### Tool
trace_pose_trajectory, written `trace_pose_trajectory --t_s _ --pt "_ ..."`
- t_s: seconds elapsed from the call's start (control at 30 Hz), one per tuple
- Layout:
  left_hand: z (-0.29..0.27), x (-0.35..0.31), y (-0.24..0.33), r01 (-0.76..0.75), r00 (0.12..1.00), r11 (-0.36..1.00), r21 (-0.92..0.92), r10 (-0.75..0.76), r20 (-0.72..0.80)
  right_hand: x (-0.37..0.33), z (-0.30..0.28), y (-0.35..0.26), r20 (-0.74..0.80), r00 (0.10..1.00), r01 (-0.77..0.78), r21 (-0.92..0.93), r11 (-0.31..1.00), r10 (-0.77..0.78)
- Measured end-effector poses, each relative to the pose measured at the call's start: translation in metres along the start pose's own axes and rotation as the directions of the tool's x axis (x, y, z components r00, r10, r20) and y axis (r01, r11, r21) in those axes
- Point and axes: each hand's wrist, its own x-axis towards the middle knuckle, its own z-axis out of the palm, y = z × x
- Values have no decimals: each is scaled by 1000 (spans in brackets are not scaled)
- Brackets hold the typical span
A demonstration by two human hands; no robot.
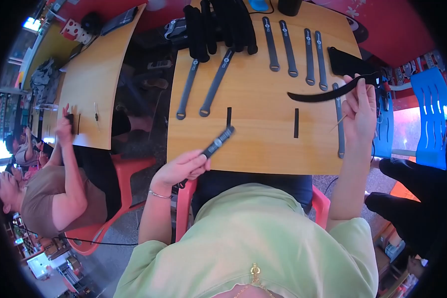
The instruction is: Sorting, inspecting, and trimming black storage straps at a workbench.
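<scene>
My left hand is closed round a grey strap with a printed patch, near the table's front edge. Raised over the right side, my right hand pinches a curved black strap, whose free end points left. A thin pale stick sticks out below those fingers; how it is held is unclear. Beside that hand lies another grey strap, partly hidden. Two short black strips mark the wooden tabletop. Further back lie several grey straps with slotted ends.
Black padded pieces are heaped at the table's back left. A flat black piece lies at the right edge, near blue chairs. More black padded pieces are at the right. Leftward, a co-worker sits at another table.
</scene>
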Motion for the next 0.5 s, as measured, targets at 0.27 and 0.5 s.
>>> trace_pose_trajectory --t_s 0.27,0.5 --pt "34 30 40 -260 812 851 457 449 -374 -23 7 -2 237 971 -73 173 982 30" --pt "14 54 23 -391 642 740 547 645 -414 -34 -7 -2 172 982 -104 168 980 75"
